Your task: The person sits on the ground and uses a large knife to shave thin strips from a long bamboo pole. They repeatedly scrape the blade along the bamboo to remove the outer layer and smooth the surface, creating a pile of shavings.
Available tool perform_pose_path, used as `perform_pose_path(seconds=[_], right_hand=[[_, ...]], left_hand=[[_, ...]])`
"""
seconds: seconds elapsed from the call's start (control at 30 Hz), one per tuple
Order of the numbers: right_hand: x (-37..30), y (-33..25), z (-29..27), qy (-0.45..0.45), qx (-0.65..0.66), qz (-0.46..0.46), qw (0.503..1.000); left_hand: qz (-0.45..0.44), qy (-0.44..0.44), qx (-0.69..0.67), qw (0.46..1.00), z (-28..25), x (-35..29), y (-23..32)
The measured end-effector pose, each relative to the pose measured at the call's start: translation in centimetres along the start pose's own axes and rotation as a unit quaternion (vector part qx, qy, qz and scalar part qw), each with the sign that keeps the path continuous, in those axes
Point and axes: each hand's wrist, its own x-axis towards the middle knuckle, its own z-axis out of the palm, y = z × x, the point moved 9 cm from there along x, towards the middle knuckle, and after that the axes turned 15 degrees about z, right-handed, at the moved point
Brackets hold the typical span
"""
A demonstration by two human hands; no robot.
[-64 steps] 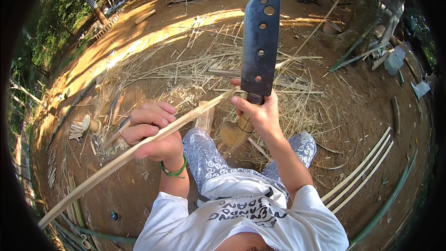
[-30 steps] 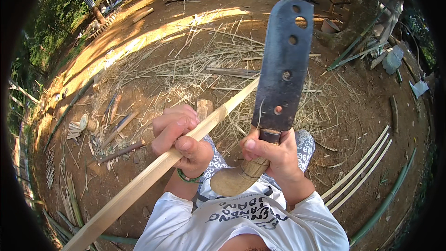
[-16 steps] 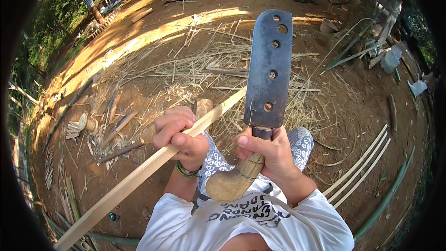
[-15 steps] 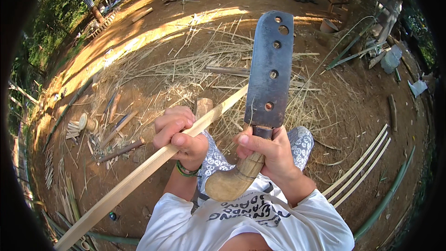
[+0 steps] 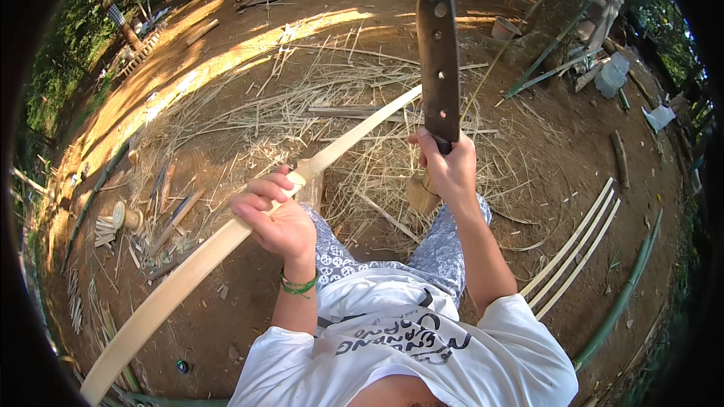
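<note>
My left hand [image 5: 275, 215] is closed around a long pale bamboo strip [image 5: 181, 283], which slants from the lower left up to the middle. The strip passes over a wooden block [image 5: 311, 188] standing between my legs. In my right hand [image 5: 451, 173] is a broad machete [image 5: 440, 60], gripped by its curved wooden handle [image 5: 422, 194]. Its dark blade has several round holes and points up and away from me. The strip's far end lies right beside the blade, maybe partly behind it; whether they touch I cannot tell.
Thin shavings [image 5: 354, 143] litter the ground ahead. Three pale strips [image 5: 573, 249] and a green bamboo pole [image 5: 626, 294] lie at right. On the left are a spool-like wooden piece [image 5: 128, 217] and scattered sticks [image 5: 177, 222]. A bucket [image 5: 504, 29] stands near a tree trunk.
The machete has moved up and away from my body, its blade turning more edge-on. The bamboo strip has rolled to show its broad face, and my left hand has turned palm up.
</note>
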Motion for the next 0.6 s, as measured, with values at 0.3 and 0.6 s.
perform_pose_path(seconds=[0.3, 0.6], right_hand=[[-4.9, 7.2, 8.5, -0.100, -0.194, -0.136, 0.966], [-6.2, 7.1, 10.1, -0.122, -0.229, -0.192, 0.946]], left_hand=[[-0.032, 0.079, -0.077, 0.993, 0.5, 1.4, 1.6], [-0.023, 0.032, -0.038, 0.999, -0.7, 2.1, 4.7]])
